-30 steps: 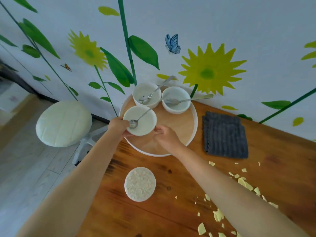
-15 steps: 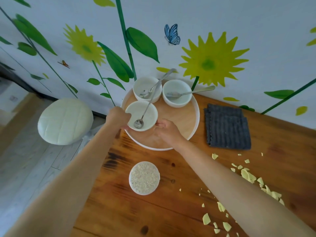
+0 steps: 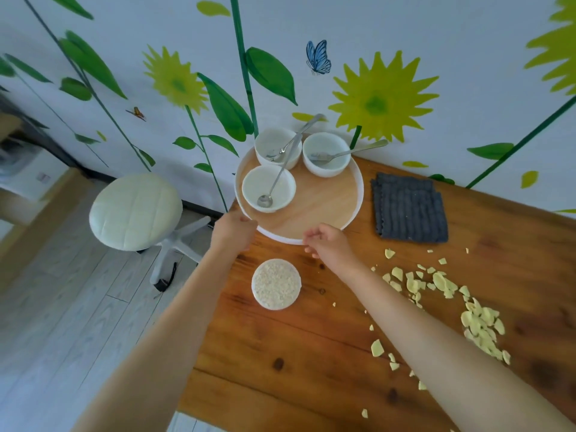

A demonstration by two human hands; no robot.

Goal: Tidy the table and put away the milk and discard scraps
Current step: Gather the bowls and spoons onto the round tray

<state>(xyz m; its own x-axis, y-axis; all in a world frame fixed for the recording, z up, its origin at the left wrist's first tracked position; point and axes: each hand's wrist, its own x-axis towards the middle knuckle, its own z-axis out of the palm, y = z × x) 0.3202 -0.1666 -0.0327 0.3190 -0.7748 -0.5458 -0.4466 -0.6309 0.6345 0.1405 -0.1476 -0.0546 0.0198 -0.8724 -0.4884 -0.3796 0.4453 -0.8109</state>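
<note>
Left grip (image 3: pixel 233 227) sits at the near-left edge of the round tray (image 3: pixel 327 213), back of the hand up and fingers curled down over the white rim. Whether they clasp the rim or only touch it cannot be told. Right grip (image 3: pixel 327 244) is at the tray's near edge, with its thumb and loosely curled fingers right at the rim. Here too it is unclear whether the rim is pinched. Neither holds anything else.

The tray rests at the far left corner of the wooden bench (image 3: pixel 311 353), against the sunflower-painted wall (image 3: pixel 374 42). On it stand 3 white bowls, each with 1 metal spoon:
- The near-left bowl (image 3: pixel 255 188) holds a spoon (image 3: pixel 265 200) whose handle leans back over the next bowl.
- The far-left bowl (image 3: pixel 265 145) has a spoon (image 3: pixel 307 124) pointing up and to the right.
- The far-right bowl (image 3: pixel 330 169) has a spoon (image 3: pixel 358 150) with its handle out over the tray's right side.

Pale yellow scraps (image 3: pixel 442 280) lie scattered on the bench to the right of the right forearm, with a thicker heap (image 3: pixel 480 319) nearer the right edge and stray bits toward the front.

Between the 2 forearms, just short of the tray, stands a round white tub (image 3: pixel 276 283) of pale grains. A folded dark grey cloth (image 3: pixel 408 207) lies just right of the tray. A pale cushioned stool (image 3: pixel 135 210) stands on the floor to the left.
</note>
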